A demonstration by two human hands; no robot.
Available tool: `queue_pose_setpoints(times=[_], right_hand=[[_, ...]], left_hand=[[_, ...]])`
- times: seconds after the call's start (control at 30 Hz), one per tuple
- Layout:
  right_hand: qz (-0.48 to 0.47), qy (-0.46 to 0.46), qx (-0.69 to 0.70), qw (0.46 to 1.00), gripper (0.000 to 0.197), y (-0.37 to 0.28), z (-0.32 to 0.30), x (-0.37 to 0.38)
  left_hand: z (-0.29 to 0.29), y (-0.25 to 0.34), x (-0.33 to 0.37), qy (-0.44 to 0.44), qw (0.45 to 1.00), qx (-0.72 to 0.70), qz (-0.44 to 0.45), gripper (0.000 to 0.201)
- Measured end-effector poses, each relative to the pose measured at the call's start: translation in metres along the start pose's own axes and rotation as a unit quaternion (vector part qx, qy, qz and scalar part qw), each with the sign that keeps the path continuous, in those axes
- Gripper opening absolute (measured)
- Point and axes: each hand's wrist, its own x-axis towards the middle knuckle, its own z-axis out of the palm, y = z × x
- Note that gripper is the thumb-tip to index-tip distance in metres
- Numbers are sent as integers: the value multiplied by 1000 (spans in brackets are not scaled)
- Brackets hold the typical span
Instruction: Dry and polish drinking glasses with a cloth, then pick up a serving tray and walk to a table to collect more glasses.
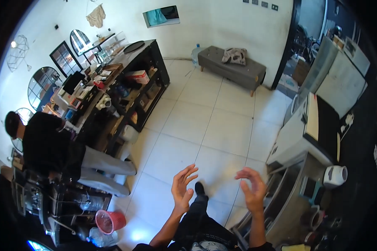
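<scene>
Both of my hands are raised in front of me over the pale tiled floor [184,142], with nothing in either. My left hand [183,187] is open, its fingers loosely curved and the thumb apart. To its right my right hand [252,188] is open too, fingers bent inward toward the left hand, a gap between the two. Below them one dark shoe [200,188] shows on the floor. Nearest my right hand stands a grey shelf unit [287,196]; neither hand touches anything.
At left a person in black [50,144] stands at a long dark counter [127,94] crowded with items. A red basket [110,221] sits at lower left. Ahead are a grey bench [232,65] and a water bottle [196,54]. A white chest freezer [297,129] stands right, near a doorway [295,58].
</scene>
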Motion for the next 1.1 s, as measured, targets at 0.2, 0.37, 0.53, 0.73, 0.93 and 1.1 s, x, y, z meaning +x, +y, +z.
queue_pose_setpoints(times=[0.2, 0.37, 0.53, 0.73, 0.93, 1.1], right_hand=[[-32, -30, -47, 998, 39, 34, 45, 140], [63, 32, 15, 997, 35, 88, 61, 246], [118, 48, -33, 991, 32, 152, 48, 343], [158, -48, -20, 986, 30, 221, 25, 539], [8, -242, 19, 970, 37, 188, 125, 756], [-221, -319, 181, 904, 52, 140, 230, 825]], left_hand=[[-23, -28, 145, -30, 997, 21, 65, 66], [-24, -45, 259, -88, 991, -33, 92, 56], [-16, -119, 358, -42, 999, 5, 1, 43], [-27, -158, 492, 82, 987, 9, -136, 34], [-50, -193, 601, 295, 951, 25, -90, 39], [-79, -232, 687, 299, 951, 68, 46, 60]])
